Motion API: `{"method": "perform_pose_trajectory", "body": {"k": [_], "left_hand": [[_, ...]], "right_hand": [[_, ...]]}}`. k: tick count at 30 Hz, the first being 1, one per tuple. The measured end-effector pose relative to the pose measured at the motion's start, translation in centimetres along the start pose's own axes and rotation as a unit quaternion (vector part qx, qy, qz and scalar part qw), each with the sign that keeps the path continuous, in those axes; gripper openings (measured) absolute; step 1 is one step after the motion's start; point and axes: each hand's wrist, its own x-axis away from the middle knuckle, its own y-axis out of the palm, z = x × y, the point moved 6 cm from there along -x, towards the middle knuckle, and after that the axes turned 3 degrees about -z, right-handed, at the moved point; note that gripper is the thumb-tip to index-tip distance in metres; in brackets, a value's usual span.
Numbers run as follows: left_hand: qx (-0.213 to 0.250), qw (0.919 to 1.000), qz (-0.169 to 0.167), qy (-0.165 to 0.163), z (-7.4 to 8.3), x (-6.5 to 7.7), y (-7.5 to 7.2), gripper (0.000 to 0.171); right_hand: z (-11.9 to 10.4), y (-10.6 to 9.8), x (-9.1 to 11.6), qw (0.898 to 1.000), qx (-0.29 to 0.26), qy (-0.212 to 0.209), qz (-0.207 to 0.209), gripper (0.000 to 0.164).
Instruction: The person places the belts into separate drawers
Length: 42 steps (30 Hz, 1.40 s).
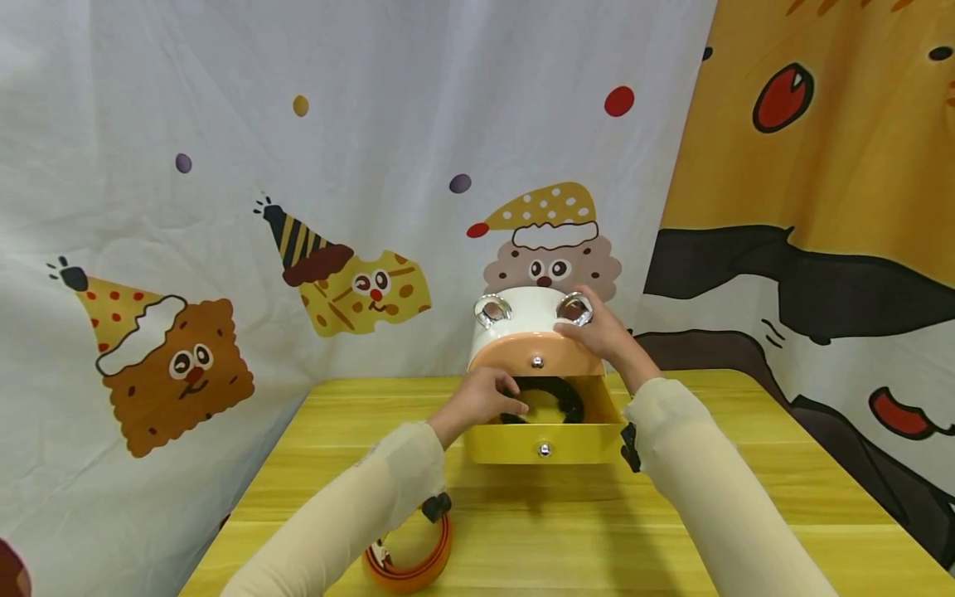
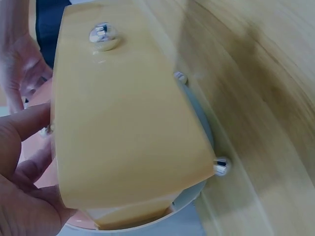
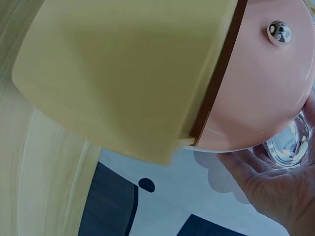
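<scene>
A white cabinet (image 1: 515, 308) with a rounded top and two silver rings stands at the table's far side. Its peach upper drawer (image 3: 266, 83) is closed. The yellow lower drawer (image 1: 507, 444) is pulled out, a silver knob (image 2: 103, 37) on its front. Inside lies a curved black strap-like thing (image 1: 570, 402). My left hand (image 1: 485, 398) reaches over the drawer's left side, fingers apart and loosely bent beside the black thing, part of which they hide. My right hand (image 1: 604, 332) grips the cabinet at the right silver ring (image 3: 290, 142), thumb in front and fingers behind.
A coiled orange-brown belt (image 1: 410, 578) lies on the yellow wood-grain table (image 1: 582, 531) near the front, by my left sleeve. Behind the table hangs a white curtain (image 1: 388, 124) printed with cartoon figures.
</scene>
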Motion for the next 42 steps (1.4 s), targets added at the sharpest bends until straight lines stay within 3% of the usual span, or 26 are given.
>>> {"method": "perform_pose_trajectory", "body": {"k": [24,42], "left_hand": [[0.037,0.9988,0.033,-0.002,0.7,1.5,-2.8,0.04],[0.099,0.994,0.047,0.002,1.3,4.0,-2.6,0.047]], "right_hand": [[0.1,0.0,-0.2,1.0,0.001,0.003,-0.001,0.082],[0.2,-0.1,-0.3,1.0,0.011,0.004,-0.002,0.084]]}}
